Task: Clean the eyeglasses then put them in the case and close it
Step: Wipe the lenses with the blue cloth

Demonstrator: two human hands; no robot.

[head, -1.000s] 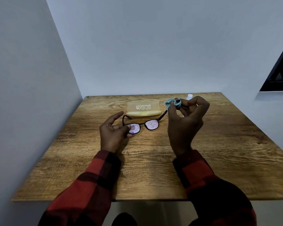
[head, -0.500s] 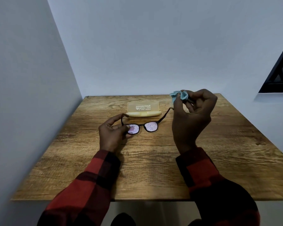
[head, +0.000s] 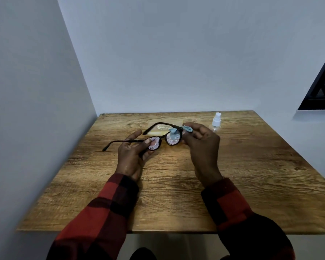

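Black-framed eyeglasses [head: 162, 140] with droplet-speckled lenses are held above the table, arms unfolded. My left hand [head: 134, 153] pinches the left lens rim between thumb and fingers. My right hand [head: 201, 143] grips a small light-blue cloth [head: 174, 131] and holds it against the right lens. The yellow translucent case [head: 158, 129] lies open on the table behind the glasses, partly hidden by them.
A small clear spray bottle [head: 216, 122] with a white top stands at the back right of the wooden table [head: 176, 184]. Walls close off the table's left and far sides. A dark window frame [head: 323, 81] is at the upper right.
The glasses have been lifted and turned, one arm now pointing left. My right hand has come down and left, bringing the cloth onto the right lens. The spray bottle is uncovered.
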